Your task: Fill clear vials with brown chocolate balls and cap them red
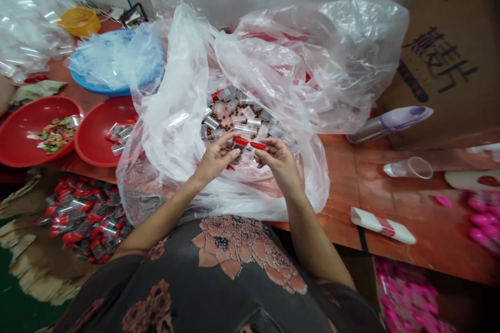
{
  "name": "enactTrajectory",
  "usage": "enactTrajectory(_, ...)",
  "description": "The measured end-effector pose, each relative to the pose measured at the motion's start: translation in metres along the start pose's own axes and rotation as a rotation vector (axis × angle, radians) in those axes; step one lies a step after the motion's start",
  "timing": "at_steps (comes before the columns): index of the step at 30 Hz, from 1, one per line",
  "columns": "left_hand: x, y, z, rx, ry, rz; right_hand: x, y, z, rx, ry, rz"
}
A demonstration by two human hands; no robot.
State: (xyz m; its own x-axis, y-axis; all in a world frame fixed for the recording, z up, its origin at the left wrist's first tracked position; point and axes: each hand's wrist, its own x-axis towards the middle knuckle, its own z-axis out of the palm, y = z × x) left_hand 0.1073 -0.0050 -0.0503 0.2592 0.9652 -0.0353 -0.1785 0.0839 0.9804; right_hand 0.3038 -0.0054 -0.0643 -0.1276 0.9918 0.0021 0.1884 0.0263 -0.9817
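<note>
My left hand and my right hand meet over an open clear plastic bag. Between the left thumb and fingers is a red cap. A second red cap sits in the right fingertips, close beside the first. A clear part shows just below the caps, but which one it belongs to I cannot tell. Inside the bag, past my fingers, lie many small clear plastic containers with loose brown beads among them.
Left are a blue basin of clear film, two red bowls and a floor pile of red-capped containers. Right are a large carton, a purple-topped bottle, a plastic cup and a white packet.
</note>
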Motion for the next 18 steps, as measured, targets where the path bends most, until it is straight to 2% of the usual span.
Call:
enactTrajectory(2,-0.001,-0.001,0.001,0.018,-0.028,-0.011,-0.001,-0.001,0.000,0.079,0.078,0.017)
enactTrajectory(4,-0.002,-0.004,0.003,0.034,-0.063,-0.021,-0.003,-0.006,0.001,0.055,0.113,-0.038)
enactTrajectory(6,-0.004,-0.006,0.007,0.041,-0.063,-0.031,-0.005,-0.012,0.003,-0.081,0.039,-0.139)
enactTrajectory(10,-0.008,-0.004,0.014,0.026,0.014,-0.066,-0.009,-0.019,0.002,-0.486,-0.163,-0.393)
enactTrajectory(13,-0.010,-0.003,0.015,0.021,0.029,-0.079,-0.009,-0.016,0.003,-0.643,-0.177,-0.492)
enactTrajectory(18,-0.011,-0.011,0.018,-0.085,0.032,-0.111,-0.013,-0.008,0.011,-0.675,-0.111,-0.560)
